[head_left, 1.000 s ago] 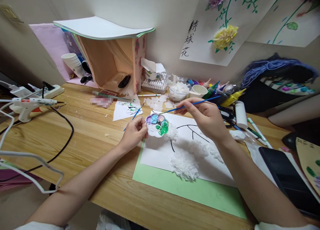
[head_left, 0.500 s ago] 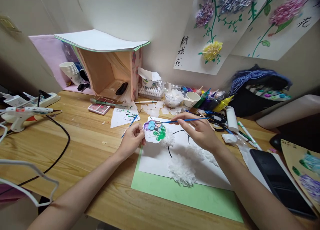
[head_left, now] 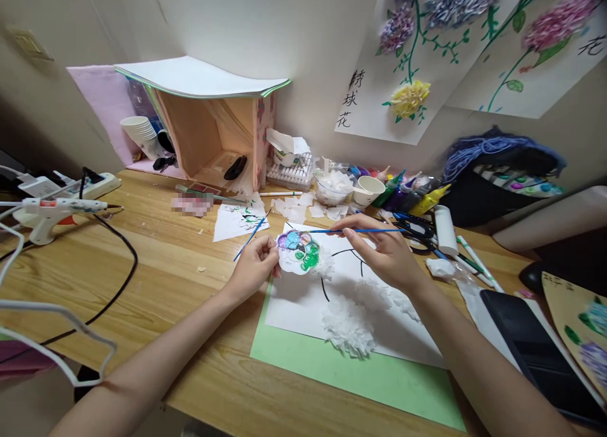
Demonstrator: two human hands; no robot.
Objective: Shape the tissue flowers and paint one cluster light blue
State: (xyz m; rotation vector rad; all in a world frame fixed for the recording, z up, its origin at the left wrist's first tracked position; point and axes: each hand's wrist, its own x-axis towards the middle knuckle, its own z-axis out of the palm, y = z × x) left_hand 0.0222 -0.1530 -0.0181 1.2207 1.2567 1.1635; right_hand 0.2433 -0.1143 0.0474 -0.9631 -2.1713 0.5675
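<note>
My left hand (head_left: 255, 264) pinches the left edge of a small flower-shaped paint palette (head_left: 289, 264), tilted above the paper. Purple, blue and green paint fills several of its wells. In my right hand (head_left: 379, 247) is a thin blue paintbrush (head_left: 353, 231), its tip at the palette's upper wells. Below lies a white sheet (head_left: 294, 307) with black branch lines, on top of a green sheet (head_left: 360, 377). White ruffled paper flowers (head_left: 348, 326) sit on the white sheet, some partly hidden by my right hand and forearm. A second blue brush (head_left: 250, 238) lies left of the palette.
At the left are a glue gun (head_left: 64, 210) and cables. A box shelf (head_left: 213, 127) stands at the back. Behind my right hand are a paper cup (head_left: 368, 189), paint bottles (head_left: 429, 200) and scissors (head_left: 417, 231). A black phone (head_left: 526, 339) lies at the right.
The brush in my right hand has dropped to a flatter angle, its tip still by the palette's upper wells. My left hand keeps its hold; the camera view has shifted.
</note>
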